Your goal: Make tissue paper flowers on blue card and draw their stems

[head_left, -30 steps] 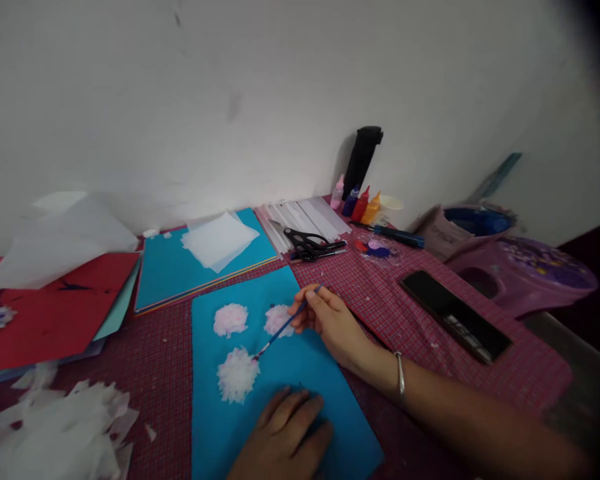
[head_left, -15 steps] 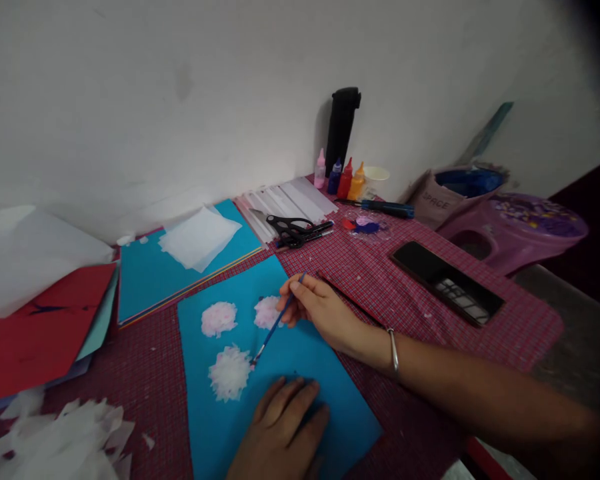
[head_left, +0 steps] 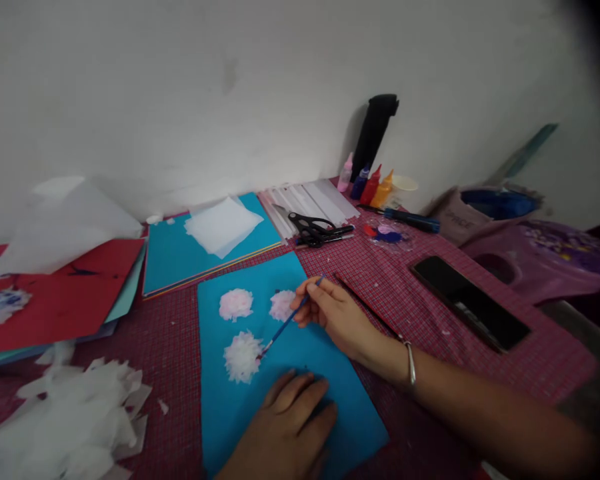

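Observation:
A blue sheet of paper (head_left: 330, 387) lies on the red checked cloth in front of me. Three fluffy tissue puffs are stuck on it: a pinkish one (head_left: 235, 304), another pinkish one (head_left: 282, 305) and a white one (head_left: 243, 356). My right hand (head_left: 335, 315) holds a thin blue paintbrush (head_left: 286, 325), whose tip touches the right edge of the white puff. My left hand (head_left: 286, 427) lies flat on the sheet's near part, fingers spread, pressing it down.
Black scissors (head_left: 316, 231), small paint bottles (head_left: 371, 185), a paint-smeared palette (head_left: 387, 235), a black tin (head_left: 471, 304) and a purple stool (head_left: 555, 260) sit to the right. A stack of coloured sheets (head_left: 175, 260), red paper (head_left: 55, 300) and white tissue scraps (head_left: 65, 427) lie left.
The view has shifted slightly. The brush tip stays at the white puff's right edge, with only small moves; my left hand keeps pressing the sheet.

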### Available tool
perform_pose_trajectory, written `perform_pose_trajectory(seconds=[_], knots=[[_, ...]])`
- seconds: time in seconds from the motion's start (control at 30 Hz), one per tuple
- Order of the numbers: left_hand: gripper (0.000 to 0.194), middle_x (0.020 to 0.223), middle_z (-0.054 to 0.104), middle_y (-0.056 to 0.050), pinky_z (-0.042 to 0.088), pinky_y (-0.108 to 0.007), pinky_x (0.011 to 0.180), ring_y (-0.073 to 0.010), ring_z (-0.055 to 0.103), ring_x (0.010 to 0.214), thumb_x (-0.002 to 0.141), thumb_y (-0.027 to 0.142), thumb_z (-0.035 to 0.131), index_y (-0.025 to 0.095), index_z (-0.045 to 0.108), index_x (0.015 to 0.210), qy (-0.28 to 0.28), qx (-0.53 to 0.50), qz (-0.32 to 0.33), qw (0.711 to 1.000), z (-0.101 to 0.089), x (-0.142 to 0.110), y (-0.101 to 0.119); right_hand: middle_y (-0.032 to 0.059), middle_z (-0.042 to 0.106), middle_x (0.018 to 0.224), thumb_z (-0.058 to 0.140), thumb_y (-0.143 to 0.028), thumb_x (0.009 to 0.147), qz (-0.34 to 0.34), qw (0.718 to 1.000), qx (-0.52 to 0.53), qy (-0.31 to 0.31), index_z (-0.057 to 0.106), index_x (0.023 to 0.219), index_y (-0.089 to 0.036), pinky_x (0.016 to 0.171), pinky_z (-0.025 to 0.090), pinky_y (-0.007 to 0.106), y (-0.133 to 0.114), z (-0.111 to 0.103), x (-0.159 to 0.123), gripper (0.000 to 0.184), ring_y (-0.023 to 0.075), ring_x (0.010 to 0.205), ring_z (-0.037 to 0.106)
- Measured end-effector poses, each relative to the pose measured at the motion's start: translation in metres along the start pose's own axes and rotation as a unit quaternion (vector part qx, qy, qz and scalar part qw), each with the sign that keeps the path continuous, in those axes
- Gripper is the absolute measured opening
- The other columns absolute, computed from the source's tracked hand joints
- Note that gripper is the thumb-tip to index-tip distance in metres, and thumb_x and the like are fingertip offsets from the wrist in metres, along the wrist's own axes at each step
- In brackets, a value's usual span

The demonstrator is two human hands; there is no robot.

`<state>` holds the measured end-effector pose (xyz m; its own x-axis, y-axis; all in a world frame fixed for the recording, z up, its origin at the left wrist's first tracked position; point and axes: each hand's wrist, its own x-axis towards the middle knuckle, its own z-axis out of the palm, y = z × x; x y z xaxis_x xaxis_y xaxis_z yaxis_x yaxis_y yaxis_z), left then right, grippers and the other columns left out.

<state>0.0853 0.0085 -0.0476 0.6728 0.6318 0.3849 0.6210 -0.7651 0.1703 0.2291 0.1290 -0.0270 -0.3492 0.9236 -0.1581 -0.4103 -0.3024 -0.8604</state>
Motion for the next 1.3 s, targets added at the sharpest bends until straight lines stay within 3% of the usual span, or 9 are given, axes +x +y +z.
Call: perform_pose_trajectory(seconds=[0.33, 0.53, 0.93, 1.17, 1.3], knots=[[0.027, 0.126, 0.062, -0.003, 0.045, -0.041, 0.1, -0.0222, 0.055, 0.116, 0.093, 0.037, 0.047, 0.023, 0.057, 0.114, -0.082, -0.041, -0.033, 0.995, -0.007, 0.0, 0.005, 0.0018, 0.069, 0.075, 0.061, -0.035, 0.085, 0.019, 1.0, 0.005, -0.004, 0.062, 0.086, -0.018, 0.06, 0.049, 0.025, -0.01, 0.001, -0.007, 0.018, 0.0122, 0.061, 0.063], [0.025, 0.123, 0.062, -0.001, 0.04, -0.037, 0.102, -0.0206, 0.052, 0.116, 0.091, 0.036, 0.052, 0.023, 0.06, 0.111, -0.045, -0.057, -0.057, 0.996, -0.002, -0.002, 0.008, 0.0014, 0.069, 0.074, 0.061, -0.037, 0.085, 0.03, 0.999, -0.022, -0.008, 0.062, 0.085, -0.018, 0.059, 0.049, 0.025, -0.001, 0.004, -0.008, 0.018, 0.0118, 0.06, 0.062], [0.02, 0.121, 0.061, 0.001, 0.039, -0.036, 0.102, -0.0198, 0.051, 0.115, 0.092, 0.035, 0.051, 0.022, 0.059, 0.105, -0.071, -0.084, -0.075, 0.991, -0.005, 0.0, 0.01, 0.0018, 0.069, 0.079, 0.058, -0.032, 0.089, 0.007, 0.998, -0.042, -0.036, 0.062, 0.086, -0.02, 0.061, 0.05, 0.026, -0.003, 0.013, -0.017, 0.013, 0.0125, 0.062, 0.063], [0.02, 0.119, 0.062, -0.002, 0.039, -0.037, 0.102, -0.0202, 0.052, 0.114, 0.092, 0.033, 0.051, 0.02, 0.059, 0.105, -0.061, -0.085, -0.074, 0.992, -0.004, -0.002, 0.011, 0.003, 0.07, 0.082, 0.052, -0.032, 0.093, -0.032, 0.988, -0.132, -0.068, 0.063, 0.087, -0.021, 0.067, 0.052, 0.029, -0.003, 0.013, -0.023, 0.017, 0.0149, 0.067, 0.064], [0.02, 0.118, 0.062, -0.003, 0.039, -0.037, 0.102, -0.0207, 0.052, 0.114, 0.092, 0.033, 0.051, 0.019, 0.06, 0.103, -0.048, -0.09, -0.071, 0.992, -0.002, -0.002, 0.011, 0.0029, 0.069, 0.082, 0.052, -0.032, 0.093, -0.034, 0.989, -0.123, -0.07, 0.063, 0.087, -0.022, 0.066, 0.052, 0.03, -0.007, 0.014, -0.025, 0.016, 0.0154, 0.068, 0.064]])
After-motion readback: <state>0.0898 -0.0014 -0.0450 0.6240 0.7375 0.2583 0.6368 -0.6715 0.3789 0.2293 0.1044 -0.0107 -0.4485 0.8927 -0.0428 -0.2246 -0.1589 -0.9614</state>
